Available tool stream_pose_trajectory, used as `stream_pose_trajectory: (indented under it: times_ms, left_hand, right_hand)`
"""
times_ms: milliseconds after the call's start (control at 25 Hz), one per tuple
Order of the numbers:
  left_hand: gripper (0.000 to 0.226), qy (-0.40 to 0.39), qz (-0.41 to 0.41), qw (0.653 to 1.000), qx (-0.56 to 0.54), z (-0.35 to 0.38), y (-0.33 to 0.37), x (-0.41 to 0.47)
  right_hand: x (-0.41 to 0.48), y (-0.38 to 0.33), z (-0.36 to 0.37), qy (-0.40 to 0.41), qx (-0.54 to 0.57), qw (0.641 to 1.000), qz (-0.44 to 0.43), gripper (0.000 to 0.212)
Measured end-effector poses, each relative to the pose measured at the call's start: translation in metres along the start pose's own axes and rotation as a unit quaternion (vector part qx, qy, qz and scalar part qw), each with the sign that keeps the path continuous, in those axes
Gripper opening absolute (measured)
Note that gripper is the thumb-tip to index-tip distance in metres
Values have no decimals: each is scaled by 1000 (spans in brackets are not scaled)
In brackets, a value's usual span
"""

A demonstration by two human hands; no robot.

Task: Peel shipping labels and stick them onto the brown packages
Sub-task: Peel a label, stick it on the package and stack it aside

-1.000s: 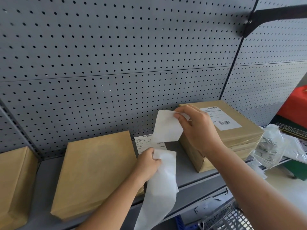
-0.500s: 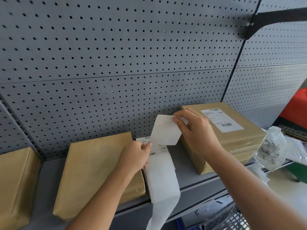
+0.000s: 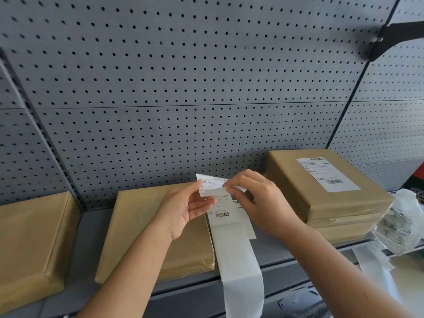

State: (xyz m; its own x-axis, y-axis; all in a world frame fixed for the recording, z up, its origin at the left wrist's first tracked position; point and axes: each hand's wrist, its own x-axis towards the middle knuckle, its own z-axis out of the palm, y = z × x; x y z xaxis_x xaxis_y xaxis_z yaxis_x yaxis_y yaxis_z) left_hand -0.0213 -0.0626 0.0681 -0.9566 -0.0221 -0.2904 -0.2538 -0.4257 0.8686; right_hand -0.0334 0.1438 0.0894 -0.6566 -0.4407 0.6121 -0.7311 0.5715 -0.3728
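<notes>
the right package (image 3: 289, 177) already wears a stuck label (image 3: 328, 174); the middle package (image 3: 142, 228) and left package (image 3: 29, 237), smooth brown kraft wrap, are bare. left hand (image 3: 183, 210) and right hand (image 3: 261, 203) each pinch the top of a thin printed label (image 3: 222, 214), curling off its glossy liner strip (image 3: 241, 283) above the shelf (image 3: 91, 237)

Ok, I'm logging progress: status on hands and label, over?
Left hand and right hand both pinching the label near its curled top. Backing strip hanging off shelf. Bare package just left. Nothing between.
</notes>
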Motion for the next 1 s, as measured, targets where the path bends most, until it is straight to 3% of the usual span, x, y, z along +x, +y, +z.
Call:
stream_pose_trajectory:
  times_ms: [280,440,560,680,840,1000]
  left_hand:
    - [20,70,48,995,50,-30,5,-1]
    - [18,98,65,991,68,-48,10,-4]
    - [17,103,75,988,92,-64,13,-11]
    - [17,102,80,984,122,-78,17,-18]
    - [17,108,71,975,183,-98,19,-24]
    - [18,117,70,961,241,-117,21,-27]
  right_hand:
    - [-6,-9,19,-121,29,992,-8,38]
    - [-4,-15,24,-153,94,982,51,57]
    - [8,-17,37,-100,170,961,193,42]
    - [20,-21,59,-113,288,883,352,23]
    - [28,-33,87,-145,368,827,400,20]
    - [34,-37,110,-151,373,819,410,13]
